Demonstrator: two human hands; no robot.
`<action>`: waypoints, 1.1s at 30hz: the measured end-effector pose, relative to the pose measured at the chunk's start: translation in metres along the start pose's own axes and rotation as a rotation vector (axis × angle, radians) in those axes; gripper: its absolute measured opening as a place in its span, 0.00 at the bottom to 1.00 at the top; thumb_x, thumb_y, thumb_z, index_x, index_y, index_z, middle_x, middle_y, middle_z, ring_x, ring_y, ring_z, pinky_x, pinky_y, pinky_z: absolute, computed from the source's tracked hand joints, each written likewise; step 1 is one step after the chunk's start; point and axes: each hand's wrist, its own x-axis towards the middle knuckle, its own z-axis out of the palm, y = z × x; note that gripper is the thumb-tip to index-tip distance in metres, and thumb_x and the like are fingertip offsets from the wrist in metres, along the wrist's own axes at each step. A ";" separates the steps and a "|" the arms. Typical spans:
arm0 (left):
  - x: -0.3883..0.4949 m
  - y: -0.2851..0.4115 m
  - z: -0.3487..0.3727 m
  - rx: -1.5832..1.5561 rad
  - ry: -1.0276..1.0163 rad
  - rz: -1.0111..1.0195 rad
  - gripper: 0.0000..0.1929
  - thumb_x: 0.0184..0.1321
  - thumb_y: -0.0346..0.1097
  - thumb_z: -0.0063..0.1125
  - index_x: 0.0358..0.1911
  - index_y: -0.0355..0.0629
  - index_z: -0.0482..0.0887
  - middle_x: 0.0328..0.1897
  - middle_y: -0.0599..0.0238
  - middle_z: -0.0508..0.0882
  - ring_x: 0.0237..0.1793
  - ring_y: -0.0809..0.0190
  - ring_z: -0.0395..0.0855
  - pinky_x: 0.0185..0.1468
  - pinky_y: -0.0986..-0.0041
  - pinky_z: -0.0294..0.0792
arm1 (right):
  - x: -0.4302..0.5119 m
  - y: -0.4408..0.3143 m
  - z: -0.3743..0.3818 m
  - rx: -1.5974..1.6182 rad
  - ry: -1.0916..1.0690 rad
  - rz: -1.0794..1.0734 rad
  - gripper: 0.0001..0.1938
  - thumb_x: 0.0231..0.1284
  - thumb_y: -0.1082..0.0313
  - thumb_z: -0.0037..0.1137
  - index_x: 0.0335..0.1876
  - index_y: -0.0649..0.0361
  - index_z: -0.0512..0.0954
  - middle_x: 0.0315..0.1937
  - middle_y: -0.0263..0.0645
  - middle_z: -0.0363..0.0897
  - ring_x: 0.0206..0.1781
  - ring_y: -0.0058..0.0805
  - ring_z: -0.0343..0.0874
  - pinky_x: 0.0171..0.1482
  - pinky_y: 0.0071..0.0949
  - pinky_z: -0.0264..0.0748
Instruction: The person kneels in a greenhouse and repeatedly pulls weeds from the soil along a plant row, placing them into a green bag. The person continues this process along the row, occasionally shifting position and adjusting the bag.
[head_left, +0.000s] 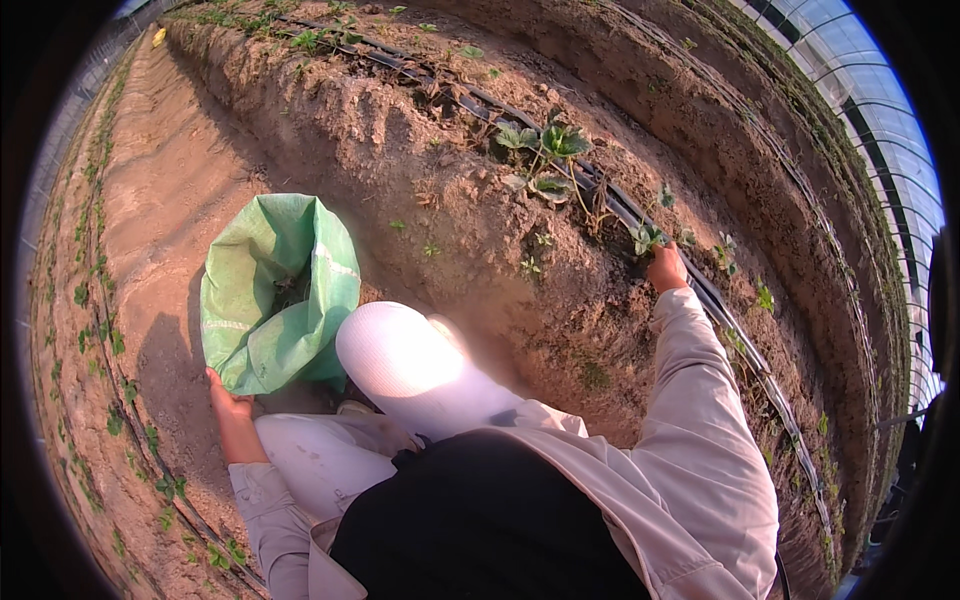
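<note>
My left hand (231, 405) grips the lower rim of a green woven plastic sack (339, 262), which stands open-mouthed on the furrow floor beside my knee. Some dark plant matter lies in the shade inside it. On the raised soil bed, my right hand (667, 264) has its fingertips at a small leafy plant (645, 238) next to the black drip tape (619, 202). Whether the fingers are closed on its leaves cannot be told. A larger leafy plant (564, 141), apparently strawberry, grows farther up the same bed, with withered brown stems near it.
A second planted bed (112, 360) with a drip line runs along the left. Beyond my right arm, more ridges (787, 195) lead to a greenhouse wall of film and hoops (877, 97). A small yellow object (159, 37) lies at the furrow's far end.
</note>
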 end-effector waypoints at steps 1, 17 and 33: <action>-0.001 -0.001 0.002 -0.007 0.000 0.000 0.30 0.64 0.62 0.43 0.59 0.46 0.71 0.60 0.58 0.76 0.58 0.49 0.74 0.58 0.51 0.68 | -0.001 -0.002 -0.004 -0.026 0.021 -0.033 0.17 0.52 0.74 0.52 0.49 0.51 0.78 0.54 0.47 0.68 0.54 0.46 0.74 0.51 0.39 0.73; 0.008 -0.001 0.000 -0.013 -0.035 -0.012 0.31 0.64 0.62 0.44 0.61 0.46 0.69 0.60 0.59 0.75 0.58 0.50 0.74 0.59 0.51 0.68 | -0.019 -0.004 0.030 -0.005 0.159 0.128 0.07 0.57 0.71 0.48 0.40 0.62 0.74 0.45 0.51 0.77 0.48 0.47 0.79 0.47 0.41 0.76; 0.000 0.000 -0.002 -0.005 0.022 0.028 0.31 0.63 0.63 0.45 0.60 0.46 0.70 0.60 0.59 0.76 0.58 0.49 0.74 0.58 0.52 0.68 | -0.013 -0.043 -0.011 0.479 0.688 0.226 0.13 0.61 0.58 0.52 0.37 0.63 0.77 0.35 0.51 0.80 0.40 0.52 0.79 0.43 0.44 0.73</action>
